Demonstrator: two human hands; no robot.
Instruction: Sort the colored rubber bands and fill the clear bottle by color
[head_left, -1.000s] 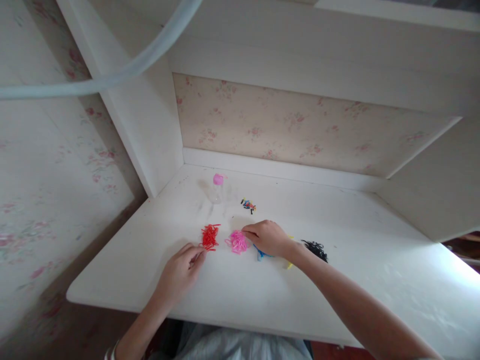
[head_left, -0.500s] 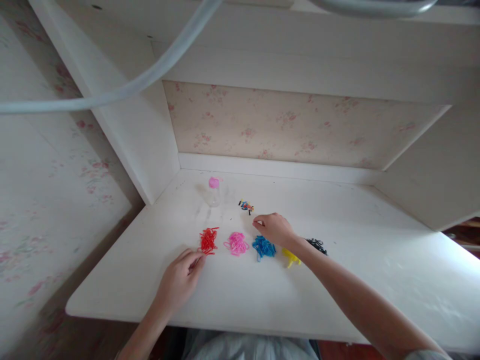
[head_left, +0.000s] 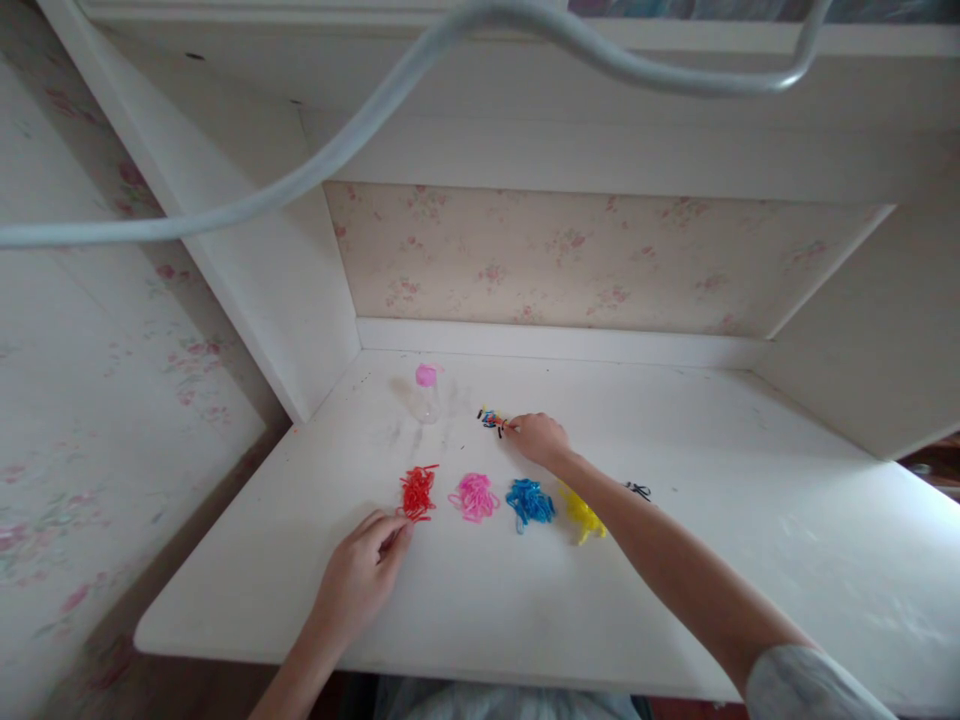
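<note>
My left hand point(head_left: 367, 565) rests on the desk with thumb and forefinger pinched at the lower edge of a pile of red rubber bands point(head_left: 417, 492). A red strand seems to be at its fingertips. My right hand point(head_left: 536, 438) reaches further in, its fingers pinched together at the right edge of a small mixed-colour heap of bits point(head_left: 491, 420). What those fingertips hold is too small to make out. Between the hands lie piles of pink rubber bands point(head_left: 475, 497) and blue rubber bands point(head_left: 529, 502). Yellow rubber bands point(head_left: 581, 515) and black rubber bands point(head_left: 638, 490) are partly hidden by my right forearm.
A clear bottle with a pink cap point(head_left: 426, 377) stands at the back left of the white desk point(head_left: 480, 610). Side panels and a papered back wall point(head_left: 570, 260) enclose the desk. A pale cable point(head_left: 322, 165) crosses the upper view.
My right hand has moved away from me and slightly left, reaching the mixed heap. My left hand has stayed by the red bands. The view has shifted slightly.
</note>
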